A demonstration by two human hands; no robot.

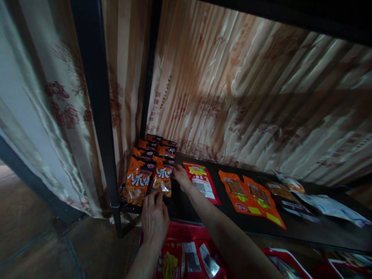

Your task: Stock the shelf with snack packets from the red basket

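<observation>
Two columns of orange-and-black snack bags stand in rows at the left end of a dark shelf. My left hand [155, 217] has its bent fingers at the bottom edge of the front right snack bag [162, 178]. On that bag's upper right side, the curled fingers of my right hand [181, 176] grip the edge, their tips partly hidden. Beside it on the left leans another front snack bag [136, 184], which neither hand touches. More orange bags [166, 150] show behind these two. A red snack packet [202, 182] lies flat just right of my right hand.
Orange packets [251, 195] and darker and white packets [293, 199] lie along the shelf [186, 211] to the right. Below its front edge is a red basket [186, 230] holding red packets, with other baskets further right. A black post [100, 116] and curtains [232, 97] enclose the shelf.
</observation>
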